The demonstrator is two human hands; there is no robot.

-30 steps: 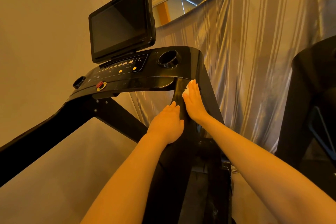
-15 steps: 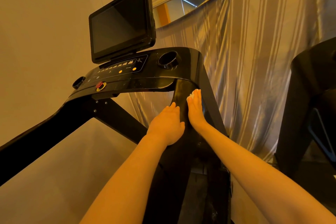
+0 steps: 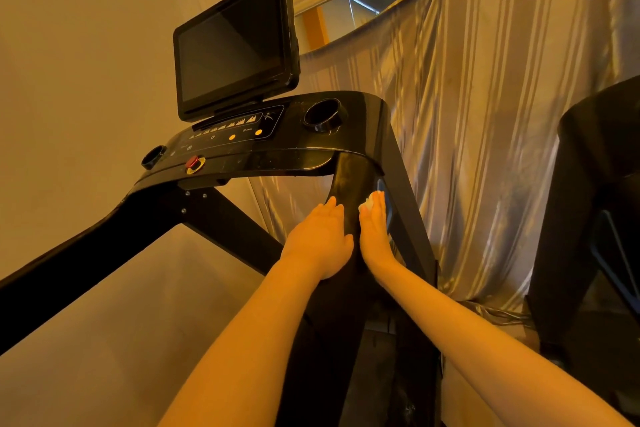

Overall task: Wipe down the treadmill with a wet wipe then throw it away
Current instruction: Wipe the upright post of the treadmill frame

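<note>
Striped curtain [image 3: 485, 114] behind black treadmill [image 3: 277, 152]. Right hand [image 3: 374, 229] presses white wet wipe [image 3: 369, 205] flat-fingered against handrail [image 3: 349, 191]; left hand [image 3: 320, 239] rests there, fingers straight, released.

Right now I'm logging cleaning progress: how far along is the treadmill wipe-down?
Midway, at a guess. In hand: the right hand presses the wipe flat on the right handrail, and the left hand rests beside it. I can't tell what's already clean; the console looks dusty. Left: finishing up and binning the wipe.
</note>
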